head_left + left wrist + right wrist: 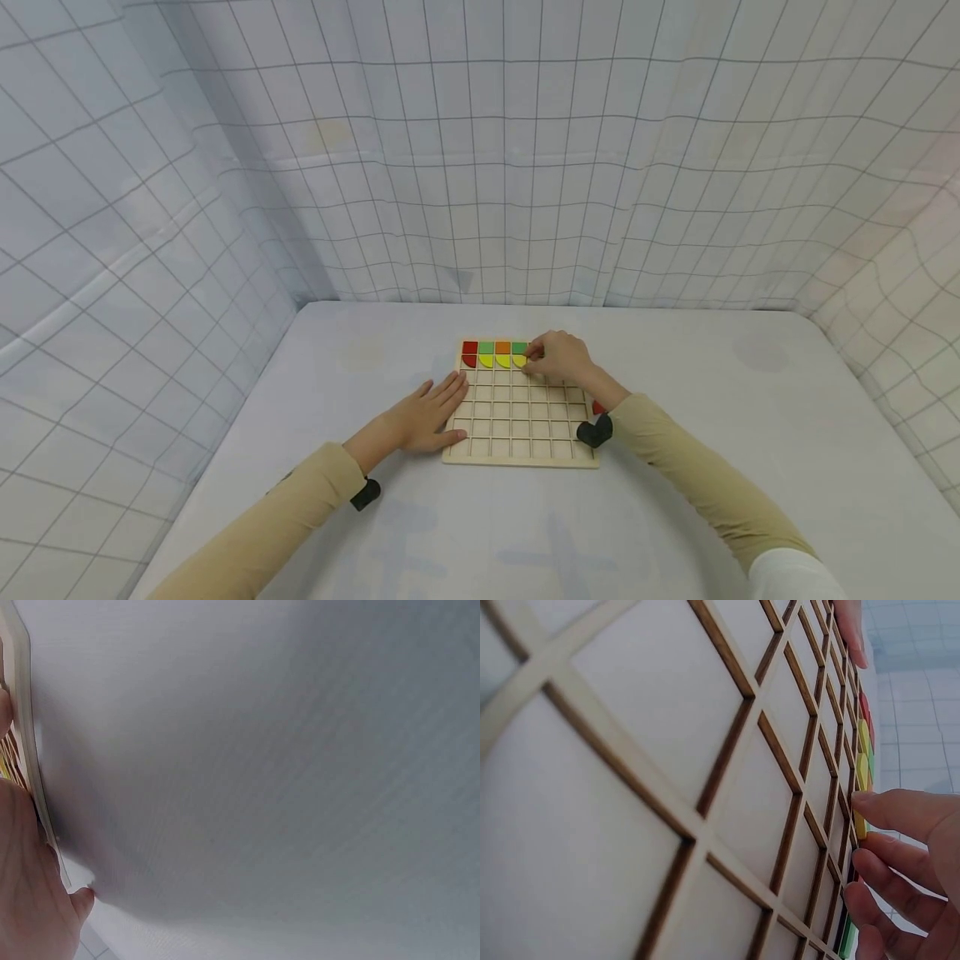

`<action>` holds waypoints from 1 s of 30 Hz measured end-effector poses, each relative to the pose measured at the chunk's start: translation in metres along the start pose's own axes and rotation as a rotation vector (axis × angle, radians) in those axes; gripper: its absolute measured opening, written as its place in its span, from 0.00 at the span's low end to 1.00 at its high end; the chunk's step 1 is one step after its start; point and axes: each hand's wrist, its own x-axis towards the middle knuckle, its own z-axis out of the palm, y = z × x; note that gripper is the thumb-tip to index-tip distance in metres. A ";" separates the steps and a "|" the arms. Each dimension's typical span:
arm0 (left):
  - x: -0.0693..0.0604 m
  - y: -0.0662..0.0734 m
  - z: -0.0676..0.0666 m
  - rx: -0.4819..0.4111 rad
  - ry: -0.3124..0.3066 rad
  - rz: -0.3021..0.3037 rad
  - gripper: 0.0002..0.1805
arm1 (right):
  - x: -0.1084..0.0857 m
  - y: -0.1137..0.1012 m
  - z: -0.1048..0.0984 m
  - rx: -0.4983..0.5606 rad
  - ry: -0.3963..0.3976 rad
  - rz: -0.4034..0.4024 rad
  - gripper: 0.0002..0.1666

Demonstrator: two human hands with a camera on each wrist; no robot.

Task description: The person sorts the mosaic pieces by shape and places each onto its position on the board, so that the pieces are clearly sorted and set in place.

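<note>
A wooden grid board [491,408] lies on the white table, its far row filled with red, green and orange square tiles. In the second row sit a dark red quarter-circle tile [469,361] and several yellow ones. My right hand [562,357] is over the board's far right part. Its thumb and index finger pinch a yellow quarter-circle tile [860,823] at the end of that row, in the right wrist view. With fingers spread, my left hand [431,415] rests on the board's left edge. Only part of the left hand [34,885] shows in the left wrist view.
A red piece [598,407] shows beside the board's right edge, partly hidden by the right wrist. Black wrist devices [595,431] are worn on both arms. Grid-patterned white curtains [480,208] stand behind the table and at both sides.
</note>
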 end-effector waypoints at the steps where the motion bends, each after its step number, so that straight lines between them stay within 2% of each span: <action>1: 0.000 0.000 0.000 -0.003 0.004 0.002 0.46 | 0.000 0.000 0.000 0.000 0.000 -0.001 0.15; 22: -0.004 0.003 -0.005 -0.021 0.007 0.006 0.46 | 0.001 -0.001 0.001 0.015 0.007 -0.016 0.14; 30: -0.004 0.004 -0.006 -0.029 0.013 0.004 0.45 | 0.001 -0.001 -0.001 0.012 0.009 0.002 0.14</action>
